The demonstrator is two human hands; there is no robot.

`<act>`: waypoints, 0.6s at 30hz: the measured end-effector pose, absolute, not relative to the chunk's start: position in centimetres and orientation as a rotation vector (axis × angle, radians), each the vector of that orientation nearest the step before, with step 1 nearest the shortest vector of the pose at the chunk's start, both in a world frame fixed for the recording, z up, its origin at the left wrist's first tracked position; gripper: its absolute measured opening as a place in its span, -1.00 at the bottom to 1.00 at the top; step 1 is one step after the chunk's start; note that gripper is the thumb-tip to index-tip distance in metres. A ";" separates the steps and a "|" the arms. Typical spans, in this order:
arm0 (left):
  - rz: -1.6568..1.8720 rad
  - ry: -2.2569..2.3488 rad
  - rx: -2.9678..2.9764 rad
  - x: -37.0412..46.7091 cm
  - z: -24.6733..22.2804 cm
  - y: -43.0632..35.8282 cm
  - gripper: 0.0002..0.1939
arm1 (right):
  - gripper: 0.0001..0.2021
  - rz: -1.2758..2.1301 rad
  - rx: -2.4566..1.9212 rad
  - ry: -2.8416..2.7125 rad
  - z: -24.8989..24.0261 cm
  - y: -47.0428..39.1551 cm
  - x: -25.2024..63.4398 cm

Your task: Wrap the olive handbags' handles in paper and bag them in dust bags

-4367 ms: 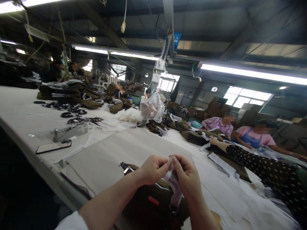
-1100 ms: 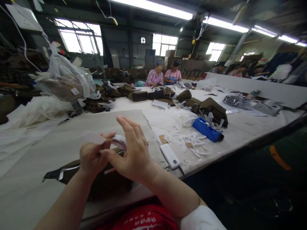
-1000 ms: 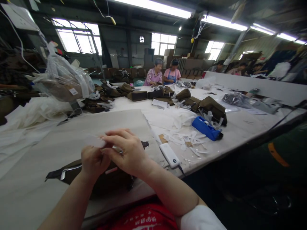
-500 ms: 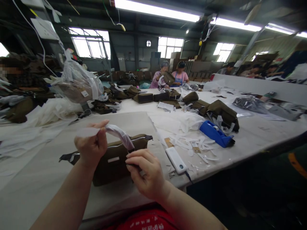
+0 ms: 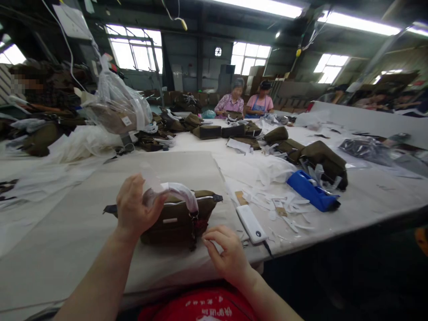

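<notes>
An olive-brown handbag (image 5: 167, 234) with a silver zipper and a small metal plate stands upright on the table in front of me. Its arched handle (image 5: 183, 191) is wrapped in white tissue. My left hand (image 5: 135, 207) is closed round the left part of that handle, and a loose piece of white paper (image 5: 151, 177) sticks up beside the fingers. From the handle's right end hangs a dark strap with metal rings (image 5: 193, 229). My right hand (image 5: 225, 252) is just right of the strap, apart from the bag, thumb and fingertips pinched together; whatever they hold is hidden.
Right of the bag lie a white device with a cable (image 5: 250, 225), paper scraps (image 5: 290, 207) and a blue dispenser-like object (image 5: 310, 191). More brown bags (image 5: 323, 160) lie further back. At left stand a plastic-wrapped bag (image 5: 115, 116) and a tissue pile (image 5: 87, 145). Two people (image 5: 234, 100) sit across.
My right hand has come off the strap by the handle and moved right and down; the strap now hangs free. My left hand has shifted right and lower along the handle. The view has turned slightly.
</notes>
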State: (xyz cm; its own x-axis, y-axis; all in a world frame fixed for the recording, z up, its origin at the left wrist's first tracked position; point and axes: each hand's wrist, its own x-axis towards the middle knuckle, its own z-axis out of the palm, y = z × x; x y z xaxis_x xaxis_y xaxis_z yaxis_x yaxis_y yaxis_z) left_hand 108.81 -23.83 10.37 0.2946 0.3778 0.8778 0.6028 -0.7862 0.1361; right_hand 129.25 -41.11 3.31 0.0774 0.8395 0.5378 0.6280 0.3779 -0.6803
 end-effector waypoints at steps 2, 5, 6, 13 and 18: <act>-1.596 -0.996 -2.246 107.4 9.2 -24.6 -0.40 | -0.88 0.281 -1.386 -1.622 2.1 -41.4 129.7; -1.755 -1.189 -2.056 105.3 6.2 -24.8 -0.38 | -0.88 0.321 -1.449 -1.632 0.6 -41.7 130.2; -1.800 -1.246 -1.990 104.4 4.8 -24.6 -0.37 | -0.88 0.336 -1.461 -1.638 0.3 -41.8 130.3; -1.982 -1.948 -1.747 99.2 -7.7 -22.4 -0.33 | -0.88 0.410 -1.495 -1.663 -1.1 -41.7 130.3; -2.272 -2.459 -1.698 99.1 -11.1 -22.1 -0.31 | -0.86 0.449 -1.484 -1.679 -1.7 -41.2 129.9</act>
State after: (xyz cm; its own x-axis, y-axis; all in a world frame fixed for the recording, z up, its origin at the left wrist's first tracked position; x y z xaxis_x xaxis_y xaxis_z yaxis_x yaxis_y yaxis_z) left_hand 99.08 -22.13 -11.12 -0.4464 0.8866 0.1213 0.1908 -0.0382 0.9809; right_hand 129.90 -41.17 -1.70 0.0423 0.9380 0.3439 0.6412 0.2385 -0.7294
